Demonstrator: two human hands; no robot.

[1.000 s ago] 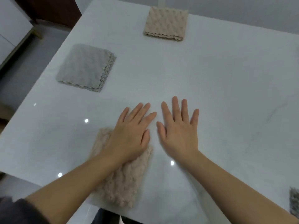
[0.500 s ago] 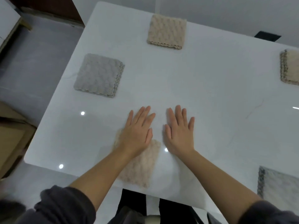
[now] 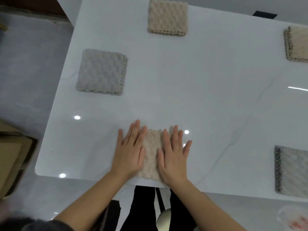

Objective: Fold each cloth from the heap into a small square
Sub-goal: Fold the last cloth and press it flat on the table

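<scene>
A beige cloth, folded and lying at the near edge of the white table, with its long axis running away from the person; the left hand and right hand lie flat upon it, fingers spread and gripping nothing, one on each long side, so that neither hand is nearer. Its outer margins are hidden beneath both palms and its near end is blurred, so its true outline, and whether a last fold is wanted, cannot be told. Beyond lie four folded squares: a grey, a beige, and, cut off at the right border, another beige and a mottled grey; no heap is in view.
</scene>
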